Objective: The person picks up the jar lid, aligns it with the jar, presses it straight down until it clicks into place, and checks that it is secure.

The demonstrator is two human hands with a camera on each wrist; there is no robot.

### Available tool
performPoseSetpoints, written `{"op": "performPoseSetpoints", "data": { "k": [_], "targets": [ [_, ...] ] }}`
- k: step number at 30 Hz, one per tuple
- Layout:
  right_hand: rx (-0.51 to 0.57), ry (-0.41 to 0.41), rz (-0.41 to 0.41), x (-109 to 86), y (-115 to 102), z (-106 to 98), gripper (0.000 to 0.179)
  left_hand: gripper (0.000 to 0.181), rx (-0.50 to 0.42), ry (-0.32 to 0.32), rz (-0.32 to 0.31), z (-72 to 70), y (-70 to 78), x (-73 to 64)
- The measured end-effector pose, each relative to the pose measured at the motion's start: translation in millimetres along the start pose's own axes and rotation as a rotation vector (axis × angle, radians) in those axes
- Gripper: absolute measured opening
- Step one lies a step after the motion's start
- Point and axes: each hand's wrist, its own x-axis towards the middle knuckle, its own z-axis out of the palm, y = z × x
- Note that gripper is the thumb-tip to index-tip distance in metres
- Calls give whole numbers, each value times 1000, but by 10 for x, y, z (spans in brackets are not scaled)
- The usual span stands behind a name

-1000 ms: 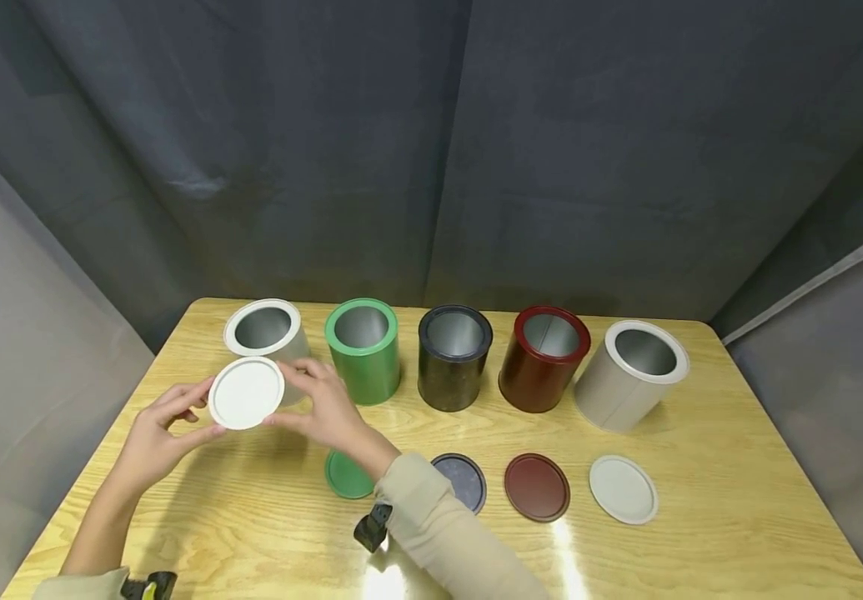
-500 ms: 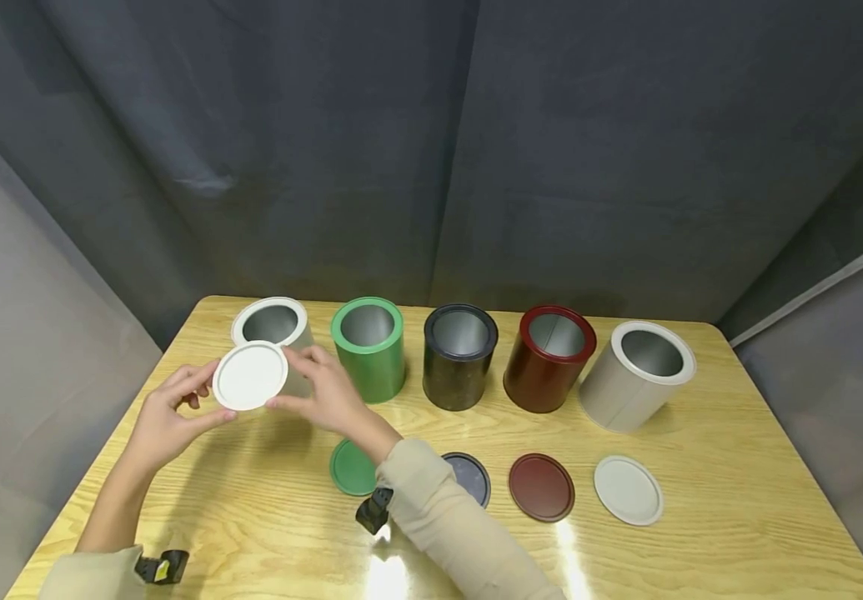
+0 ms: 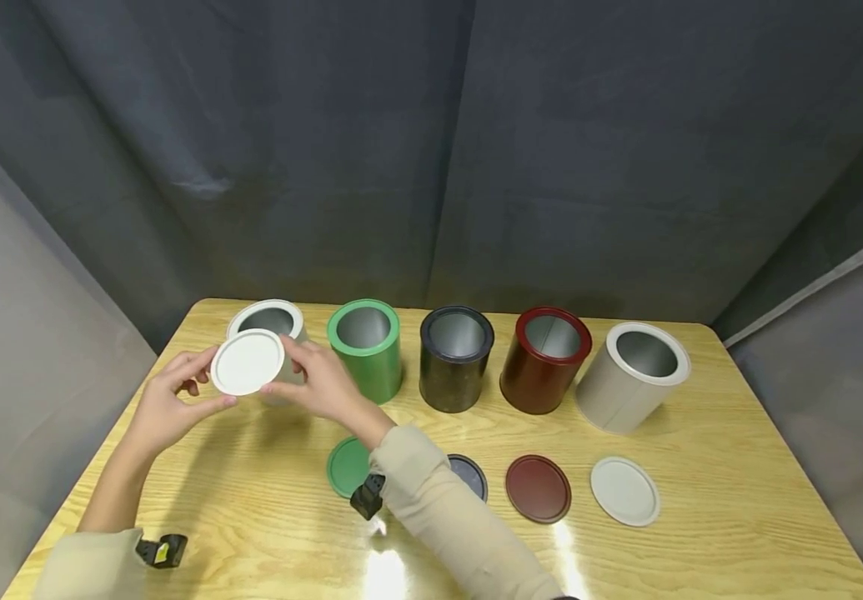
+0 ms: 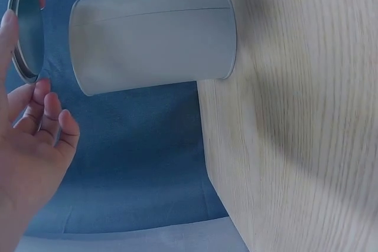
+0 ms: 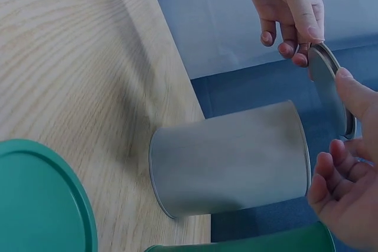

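A round white lid (image 3: 248, 362) is held up by its edges between both hands, in front of and above the leftmost white can (image 3: 292, 321). My left hand (image 3: 163, 406) pinches its left edge between thumb and fingers. On the opposite edge, my right hand (image 3: 322, 382) pinches with thumb and fingertips. Both wrist views show the lid apart from the can's open top; its grooved metal underside (image 5: 328, 84) shows in the right wrist view. The can (image 4: 153, 36) stands upright on the table.
To the right stand open green (image 3: 371, 354), black (image 3: 455, 362), dark red (image 3: 544, 358) and off-white (image 3: 629, 379) cans. Nearer lie a green lid (image 3: 347, 468), a dark lid (image 3: 470, 477), a red lid (image 3: 539, 489) and a white lid (image 3: 624, 492). Grey curtains (image 3: 326, 167) surround the wooden table.
Both hands have carried the white lid farther from me and higher in the head view, so it now overlaps the front of the white can's rim. Their grip looks the same.
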Motion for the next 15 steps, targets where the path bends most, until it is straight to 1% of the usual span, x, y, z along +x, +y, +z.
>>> {"op": "performPoseSetpoints", "data": {
  "k": [8, 13, 15],
  "targets": [
    [-22, -25, 16, 70, 11, -3, 65, 63, -3, -18, -37, -9, -40, 55],
    [17, -35, 42, 147, 41, -5, 62, 64, -14, -43, -32, -15, -77, 133],
    [23, -34, 51, 176, 62, -8, 59, 63, -15, -52, -30, -5, -96, 167]
  ]
}}
